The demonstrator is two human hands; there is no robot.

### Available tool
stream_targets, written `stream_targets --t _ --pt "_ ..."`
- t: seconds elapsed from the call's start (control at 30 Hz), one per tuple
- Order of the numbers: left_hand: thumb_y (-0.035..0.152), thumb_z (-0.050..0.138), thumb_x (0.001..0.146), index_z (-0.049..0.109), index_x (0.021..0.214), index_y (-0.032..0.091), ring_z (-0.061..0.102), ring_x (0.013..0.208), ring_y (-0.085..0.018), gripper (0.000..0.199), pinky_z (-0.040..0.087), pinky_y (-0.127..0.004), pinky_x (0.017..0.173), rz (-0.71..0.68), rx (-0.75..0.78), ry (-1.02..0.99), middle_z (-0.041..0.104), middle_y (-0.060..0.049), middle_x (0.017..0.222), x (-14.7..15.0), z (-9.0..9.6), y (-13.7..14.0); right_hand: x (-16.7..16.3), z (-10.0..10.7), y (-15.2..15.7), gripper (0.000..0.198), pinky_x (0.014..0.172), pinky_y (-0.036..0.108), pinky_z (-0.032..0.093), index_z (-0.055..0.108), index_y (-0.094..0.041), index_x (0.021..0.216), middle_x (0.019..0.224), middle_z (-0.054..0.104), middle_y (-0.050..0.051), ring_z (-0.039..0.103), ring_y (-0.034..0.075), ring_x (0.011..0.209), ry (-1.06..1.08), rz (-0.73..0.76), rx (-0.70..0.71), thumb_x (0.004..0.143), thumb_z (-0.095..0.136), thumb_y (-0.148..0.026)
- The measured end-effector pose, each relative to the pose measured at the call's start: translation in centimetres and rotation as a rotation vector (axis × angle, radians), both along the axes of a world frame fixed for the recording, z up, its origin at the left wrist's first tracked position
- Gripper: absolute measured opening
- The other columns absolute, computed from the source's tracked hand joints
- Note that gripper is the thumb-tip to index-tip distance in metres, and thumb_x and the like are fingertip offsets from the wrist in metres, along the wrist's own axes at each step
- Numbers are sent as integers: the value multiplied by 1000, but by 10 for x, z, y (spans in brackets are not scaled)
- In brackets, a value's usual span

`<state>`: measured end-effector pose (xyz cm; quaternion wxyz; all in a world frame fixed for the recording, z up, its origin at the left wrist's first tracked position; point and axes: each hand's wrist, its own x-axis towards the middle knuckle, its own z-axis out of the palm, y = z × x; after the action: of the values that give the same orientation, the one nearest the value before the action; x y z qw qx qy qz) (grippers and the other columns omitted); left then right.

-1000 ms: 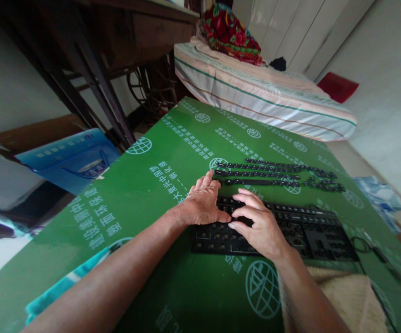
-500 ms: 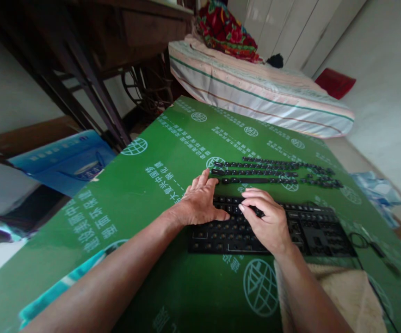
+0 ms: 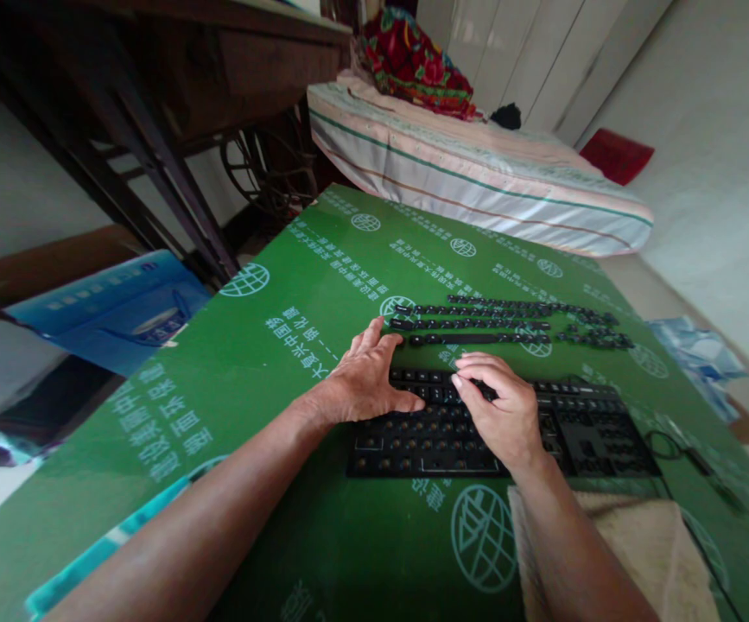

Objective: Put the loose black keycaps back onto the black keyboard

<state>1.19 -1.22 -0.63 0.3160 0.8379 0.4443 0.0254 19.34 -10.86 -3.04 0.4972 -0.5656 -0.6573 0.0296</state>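
A black keyboard (image 3: pixel 432 441) lies on the green table, with many of its key positions bare. My left hand (image 3: pixel 364 380) rests at its upper left corner, fingers spread and thumb over the upper keys. Above the top rows, my right hand (image 3: pixel 500 406) has thumb and forefinger pressed together in a pinch; whatever is between the tips is too small to make out. Beyond both hands, loose black keycaps (image 3: pixel 471 325) are lined up in rows, with a long spacebar keycap (image 3: pixel 471 339) in the nearest row.
A beige cloth (image 3: pixel 613 544) lies under my right forearm, and a teal item (image 3: pixel 108 544) under my left. A cable (image 3: pixel 704 462) and a brush-like item (image 3: pixel 727 494) are right of the keyboard. A bed (image 3: pixel 478 190) stands past the printed green table (image 3: pixel 322 268).
The whole view has shifted slightly. My right hand stays pinched over the upper keys with barely any movement, and my left hand keeps its place on the keyboard's corner.
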Motion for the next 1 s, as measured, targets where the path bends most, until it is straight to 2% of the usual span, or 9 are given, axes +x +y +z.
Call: stream_targets --t 0.13,0.2,0.3,0.4,0.5,0.77,1.0 --pt "53 70 61 45 127 12 19 138 -35 82 26 -43 111 36 42 -70 15 -18 151 -3 0 3 2 0 0 10 84 40 54 65 -21 76 85 69 6 65 19 86 18 -28 3 80 58 -15" --pt "50 68 65 51 117 14 32 132 -29 65 31 -39 108 89 116 -123 32 -15 142 -4 1 6 2 0 1 11 83 40 54 65 -21 75 84 69 6 65 19 84 26 -35 2 81 58 -15" --pt "47 67 68 56 101 16 54 107 -23 47 43 -35 95 155 214 -174 55 -10 115 -5 4 9 3 -1 2 11 83 39 54 65 -21 75 83 69 5 65 19 83 35 -37 -2 81 58 -17" --pt "47 64 71 59 85 17 58 78 -18 34 48 -31 73 111 196 -167 61 -4 90 -8 7 9 3 -3 2 10 83 39 53 65 -21 76 84 69 6 65 19 83 37 -35 -4 81 58 -16" --pt "46 61 74 56 72 18 54 63 -13 28 42 -27 60 22 187 -154 59 0 74 -10 9 8 4 -4 2 10 83 38 53 64 -20 76 84 68 6 64 18 83 36 -30 -4 81 59 -14" --pt "54 67 67 54 78 18 57 70 -19 39 39 -28 59 -59 275 84 61 -3 81 -6 17 4 4 -6 3 10 82 38 54 64 -21 76 82 68 5 64 18 84 32 -38 -5 81 58 -14" --pt "58 69 62 55 85 18 59 89 -25 48 46 -32 73 -73 309 161 62 -8 94 -3 22 -3 3 -6 4 11 81 37 54 65 -21 76 82 68 5 64 19 83 34 -40 1 81 57 -15"
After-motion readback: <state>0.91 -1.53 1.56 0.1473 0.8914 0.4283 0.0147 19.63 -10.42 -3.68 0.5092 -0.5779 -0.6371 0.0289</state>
